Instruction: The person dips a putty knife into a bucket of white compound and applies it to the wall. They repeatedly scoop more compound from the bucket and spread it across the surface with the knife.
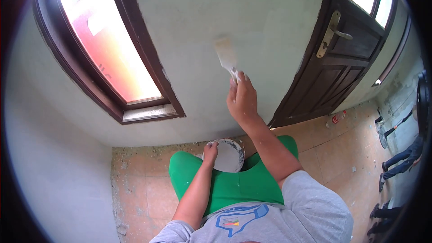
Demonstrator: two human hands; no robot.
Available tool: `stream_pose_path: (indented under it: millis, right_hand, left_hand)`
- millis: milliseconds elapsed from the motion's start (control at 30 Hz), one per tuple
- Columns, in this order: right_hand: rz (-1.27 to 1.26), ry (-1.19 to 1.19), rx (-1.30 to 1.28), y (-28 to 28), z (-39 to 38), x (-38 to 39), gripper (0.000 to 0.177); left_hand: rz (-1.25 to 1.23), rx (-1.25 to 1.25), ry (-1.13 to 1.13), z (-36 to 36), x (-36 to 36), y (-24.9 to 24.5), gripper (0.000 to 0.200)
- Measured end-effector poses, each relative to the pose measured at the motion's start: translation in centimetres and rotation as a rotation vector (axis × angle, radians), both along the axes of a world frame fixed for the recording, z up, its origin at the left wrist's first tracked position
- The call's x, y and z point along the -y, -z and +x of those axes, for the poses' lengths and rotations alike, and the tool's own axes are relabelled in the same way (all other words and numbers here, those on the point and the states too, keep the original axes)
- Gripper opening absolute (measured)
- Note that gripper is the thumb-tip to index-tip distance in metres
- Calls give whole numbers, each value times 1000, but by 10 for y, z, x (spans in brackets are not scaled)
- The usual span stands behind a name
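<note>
My right hand [243, 98] is raised in front of the pale wall [189, 40], its fingers closed round the handle of a putty knife [226, 56]. The knife's wide blade points up at the wall and is slightly blurred; whether it touches the wall I cannot tell. Lower down, my left hand [210, 151] grips the left rim of a round bucket [230, 156] between my knees. Inside the bucket is a smooth grey-white paste, with dark smears on the inner wall at the right.
A dark-framed window [155, 112] is at the left, a brown door [333, 67] at the right. A plastic bottle [336, 119] lies by the door. Debris dots the tiled floor [148, 193]. Other people [405, 157] are partly visible at the far right.
</note>
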State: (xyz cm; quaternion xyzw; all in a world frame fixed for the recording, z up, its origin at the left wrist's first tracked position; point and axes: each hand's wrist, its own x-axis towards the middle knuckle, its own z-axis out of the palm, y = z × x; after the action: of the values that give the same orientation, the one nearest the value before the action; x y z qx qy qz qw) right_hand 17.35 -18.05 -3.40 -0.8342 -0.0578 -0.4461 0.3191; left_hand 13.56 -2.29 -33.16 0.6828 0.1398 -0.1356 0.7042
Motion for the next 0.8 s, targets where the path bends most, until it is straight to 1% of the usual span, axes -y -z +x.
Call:
stream_pose_path:
  millis: [33, 100, 133, 200, 233, 300, 333, 467, 533, 600, 633, 700, 733, 800]
  right_hand:
    - [2, -5, -10, -3, 8, -4, 31]
    - [-43, 72, -133, -4, 18, -12, 36]
    - [-41, 68, -142, 0, 17, -15, 36]
    - [-136, 141, -254, 13, 15, -21, 41]
    - [-141, 137, -267, 21, 14, -22, 41]
    - [-166, 139, -463, 39, 8, -23, 48]
    - [-170, 135, -483, 46, 4, -23, 48]
    - [-206, 85, -678, 73, -7, -18, 54]
    - [-226, 67, -751, 94, -13, -15, 57]
    - [-252, 89, -902, 123, -18, -11, 61]
    - [-253, 91, -909, 136, -21, -7, 61]
    - [-203, 15, -1028, 158, -27, 6, 63]
    - [-204, 11, -1042, 165, -29, 12, 63]
    - [-241, -45, -1177, 176, -25, 27, 60]
  left_hand:
    - [-6, -8, 4, 1, -2, 1, 25]
    - [32, 1, 9, 3, -4, 4, 22]
    - [65, 19, 18, 4, -5, 5, 19]
    - [57, -5, 9, 3, -6, 2, 19]
    - [47, -22, 3, 3, -5, 1, 19]
    - [36, -31, -7, 4, -4, 3, 23]
    - [28, -23, -13, 5, -5, 6, 27]
    - [71, -35, -7, 8, -1, 19, 29]
    - [96, 0, 26, 12, 0, 26, 18]
    - [105, 22, 30, 13, 0, 31, 17]
    - [101, 8, 24, 13, 0, 30, 17]
    - [107, 13, 19, 12, -2, 26, 17]
    - [107, -1, 17, 11, -3, 28, 17]
    - [98, 10, -2, 14, -5, 33, 19]
